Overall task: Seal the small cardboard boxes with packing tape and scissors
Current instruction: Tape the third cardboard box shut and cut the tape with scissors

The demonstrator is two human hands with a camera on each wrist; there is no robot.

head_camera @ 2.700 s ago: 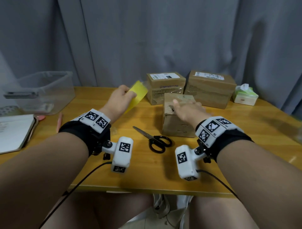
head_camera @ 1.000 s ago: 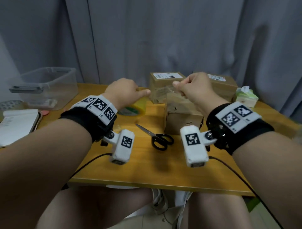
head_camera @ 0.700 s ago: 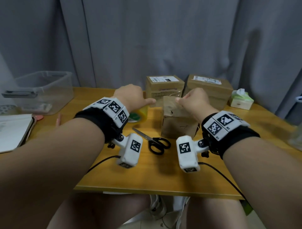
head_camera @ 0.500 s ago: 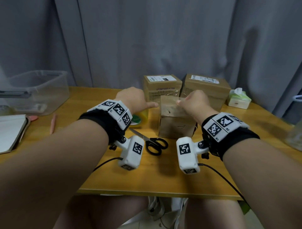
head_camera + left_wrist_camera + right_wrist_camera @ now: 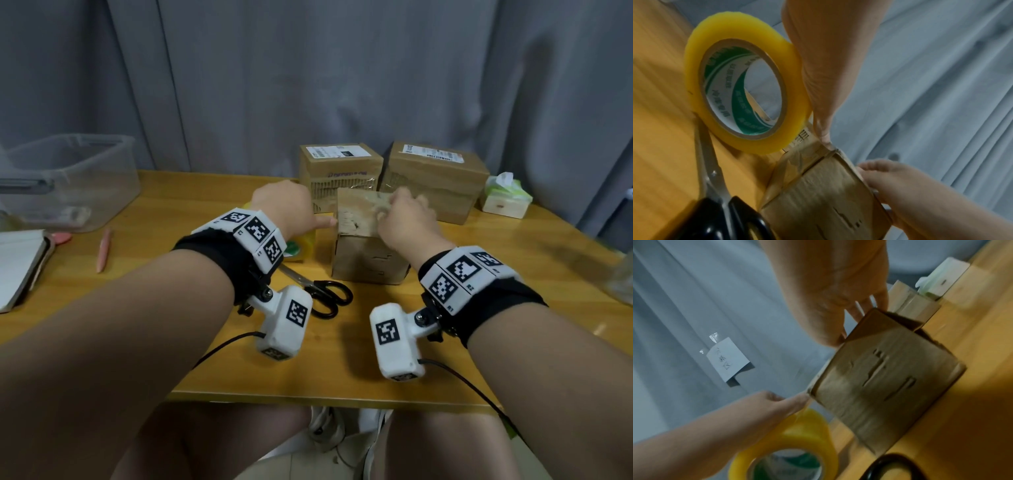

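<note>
My right hand [image 5: 404,219], raised a second ago, now presses tape onto the small box [image 5: 363,240] at frame centre; left hand [image 5: 291,209] thumb touches its edge, other fingers' state I cannot tell.

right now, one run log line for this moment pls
step: laying tape on front box | left hand: holds tape roll | right hand: presses tape on box top | scissors: untouched on table

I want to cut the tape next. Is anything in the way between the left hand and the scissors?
Nothing visible blocks them. The scissors lie bare on the table, just below the left hand and beside the tape roll.
</note>
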